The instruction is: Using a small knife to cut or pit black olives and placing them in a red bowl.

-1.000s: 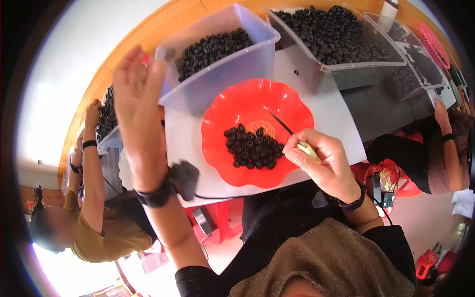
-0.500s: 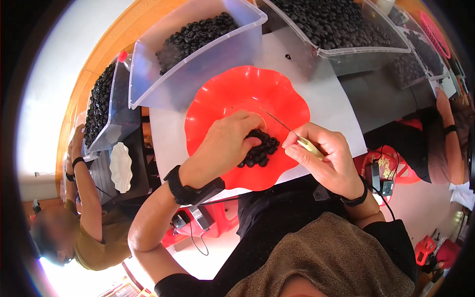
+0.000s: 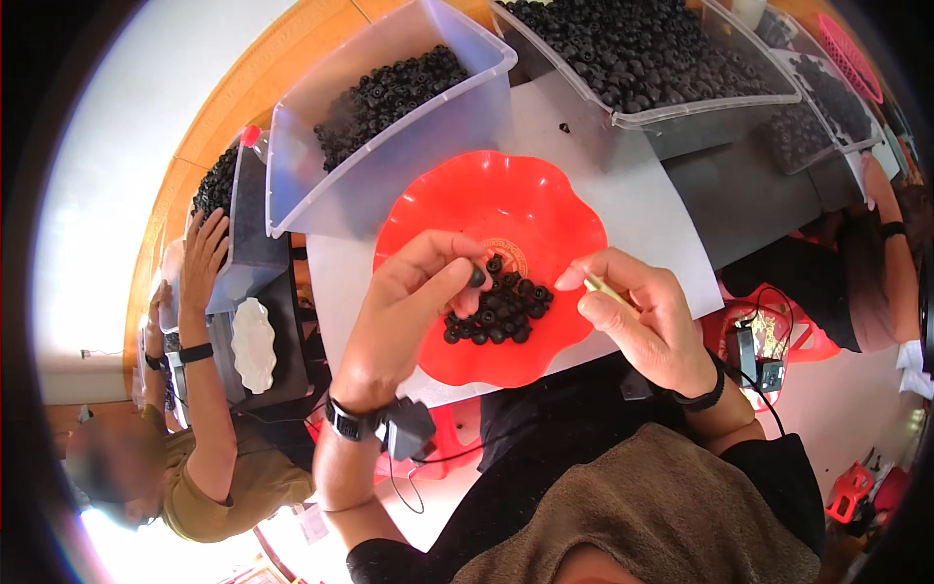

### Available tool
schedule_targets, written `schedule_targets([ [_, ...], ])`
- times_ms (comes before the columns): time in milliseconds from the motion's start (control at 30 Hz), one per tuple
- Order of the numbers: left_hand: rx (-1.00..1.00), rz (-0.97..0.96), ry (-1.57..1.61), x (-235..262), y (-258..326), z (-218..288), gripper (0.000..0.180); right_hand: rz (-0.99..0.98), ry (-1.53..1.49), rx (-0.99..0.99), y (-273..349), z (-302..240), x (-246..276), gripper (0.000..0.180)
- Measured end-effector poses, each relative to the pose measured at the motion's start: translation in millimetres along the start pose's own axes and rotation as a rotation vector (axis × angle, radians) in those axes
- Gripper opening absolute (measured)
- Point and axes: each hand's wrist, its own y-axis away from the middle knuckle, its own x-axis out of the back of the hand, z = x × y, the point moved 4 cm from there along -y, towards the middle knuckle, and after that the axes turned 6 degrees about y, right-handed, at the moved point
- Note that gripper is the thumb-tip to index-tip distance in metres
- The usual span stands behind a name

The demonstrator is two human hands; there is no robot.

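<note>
My left hand is over the red wavy-edged plate, its thumb and fingers pinching a small black round part that looks like rubber. Beneath the fingertips, a loose heap of similar black parts, several with a hole in the middle, lies on the plate. My right hand is at the plate's right rim, closed around the pale yellow handle of a small thin-bladed knife. The blade is hard to make out now.
Clear plastic bins of black parts stand behind the plate, one at left and one at right. A white scalloped dish lies to the left. Co-workers' arms reach in at left and right.
My left hand has lifted off the heap and turned, now pinching one black part. The right hand's knife has tilted so its blade barely shows. The left co-worker's hand has risen onto their bin.
</note>
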Motion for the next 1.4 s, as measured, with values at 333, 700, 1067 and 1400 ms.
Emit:
schedule_targets([
  [333, -0.201, 0.003, 0.614, 2.5, 35.4, -35.7, 0.026, 0.036, 0.228, 0.238, 5.1, -10.8, -28.6, 0.022],
  [700, -0.335, 0.039, 0.677, -9.0, 44.6, -43.9, 0.021, -0.044, 0.464, 0.414, 8.8, -28.7, -46.8, 0.027],
  [1067, -0.358, 0.054, 0.661, -7.8, 48.3, -47.1, 0.014, 0.001, 0.512, 0.398, 10.2, -24.4, -48.2, 0.026],
  [1400, -0.312, 0.094, 0.667, -6.2, 51.1, -50.5, 0.012, -0.044, 0.560, 0.370, 9.7, -28.1, -45.0, 0.025],
])
